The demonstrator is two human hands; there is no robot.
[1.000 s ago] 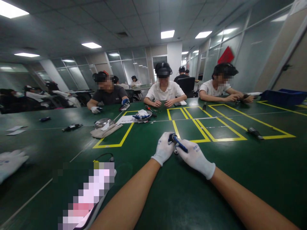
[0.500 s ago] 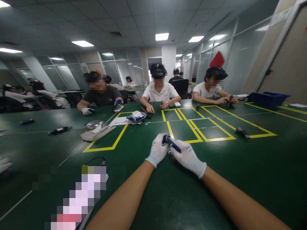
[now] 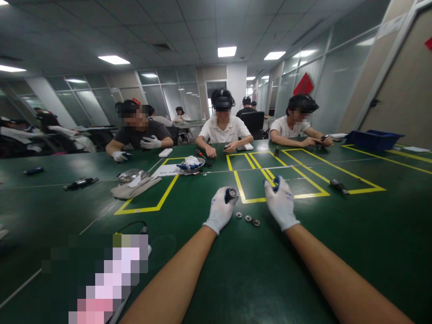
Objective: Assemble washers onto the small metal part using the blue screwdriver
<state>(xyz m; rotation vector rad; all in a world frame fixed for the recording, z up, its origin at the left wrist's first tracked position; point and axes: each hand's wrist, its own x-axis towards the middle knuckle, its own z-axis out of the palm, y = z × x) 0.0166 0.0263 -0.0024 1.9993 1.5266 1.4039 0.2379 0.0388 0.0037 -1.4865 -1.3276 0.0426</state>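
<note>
Both my hands wear white gloves with blue-coated palms. My left hand [image 3: 221, 210] is closed around a black cylindrical part [image 3: 231, 194], whose round, pale end face with small holes points toward me. To its right, my right hand [image 3: 281, 204] hovers over the green table with thumb and fingers apart; no object shows in it, though its palm side is partly hidden. Between the hands lie small round metal discs: one disc [image 3: 239, 215] by itself, a second disc [image 3: 248, 218] and a third disc [image 3: 257, 222] close together.
Yellow tape outlines [image 3: 286, 196] mark the green table [image 3: 216, 279]. A dark tool [image 3: 338, 186] lies right, another dark tool [image 3: 81, 183] left. A metal bowl [image 3: 133, 176] stands by a beige cloth [image 3: 135, 188]. Across sit several co-workers; a blue bin [image 3: 373, 140] is far right.
My right hand has moved away from the left hand toward the right and opened. The part's end face and the discs now show. Across the table, a co-worker's gloved hand has lifted toward the chest.
</note>
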